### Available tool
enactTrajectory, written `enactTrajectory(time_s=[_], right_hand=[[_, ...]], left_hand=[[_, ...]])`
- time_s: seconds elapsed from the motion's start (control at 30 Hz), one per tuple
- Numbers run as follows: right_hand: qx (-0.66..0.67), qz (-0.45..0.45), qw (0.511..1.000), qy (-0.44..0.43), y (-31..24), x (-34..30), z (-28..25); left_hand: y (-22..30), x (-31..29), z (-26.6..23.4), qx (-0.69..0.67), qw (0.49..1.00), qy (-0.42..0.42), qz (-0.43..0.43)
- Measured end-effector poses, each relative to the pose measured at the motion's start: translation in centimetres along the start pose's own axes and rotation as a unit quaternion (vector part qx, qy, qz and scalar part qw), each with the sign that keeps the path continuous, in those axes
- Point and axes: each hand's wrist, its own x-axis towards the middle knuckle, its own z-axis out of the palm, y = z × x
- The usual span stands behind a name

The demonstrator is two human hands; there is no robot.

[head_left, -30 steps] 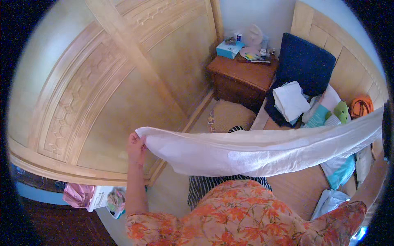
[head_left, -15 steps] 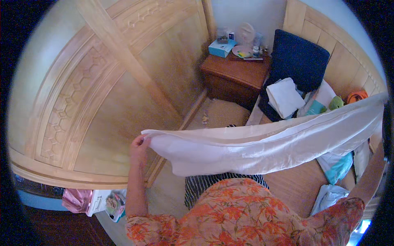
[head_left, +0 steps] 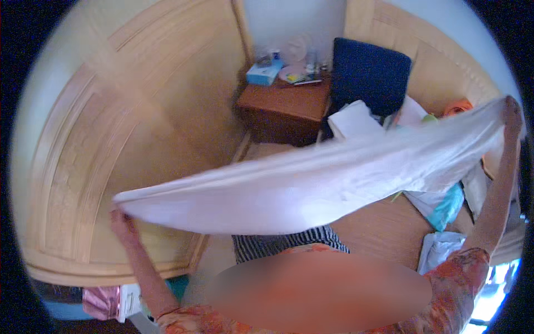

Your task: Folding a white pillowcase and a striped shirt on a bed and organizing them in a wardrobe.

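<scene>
A long white cloth [head_left: 289,192] is stretched in the air across the view in front of me, sloping up to the right. At its left end, my left hand [head_left: 123,222] is closed on a corner, close to the wooden wardrobe doors. Far out at the right, my right hand [head_left: 512,114] grips the other end, higher up; blur softens its fingers. The cloth's upper edge looks doubled, and its lower edge sags in the middle. Behind it, part of a folded white cloth [head_left: 355,119] shows.
Wooden wardrobe doors [head_left: 167,122] fill the left. A brown bedside cabinet [head_left: 283,103] bears a blue tissue box [head_left: 264,72] and small items. Beside it stands a dark blue panel [head_left: 370,78]. On the brown surface at right lie a white-and-turquoise bag [head_left: 442,206] and a pale bag [head_left: 439,250].
My left hand has moved outward to the left and slightly down, pulling the cloth wider. My right hand has come into view, raised at the right. The view has shifted somewhat.
</scene>
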Motion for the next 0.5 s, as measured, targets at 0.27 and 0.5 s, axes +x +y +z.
enactTrajectory(time_s=[0.27,0.5], right_hand=[[0.152,0.247,0.949,-0.123,-16.8,-6.6,10.8],[0.315,0.309,0.885,-0.148,-20.8,-9.8,12.8]], left_hand=[[19.1,10.9,-3.4,0.109,0.981,0.084,0.135],[19.7,15.2,-5.9,0.193,0.966,0.106,0.134]])
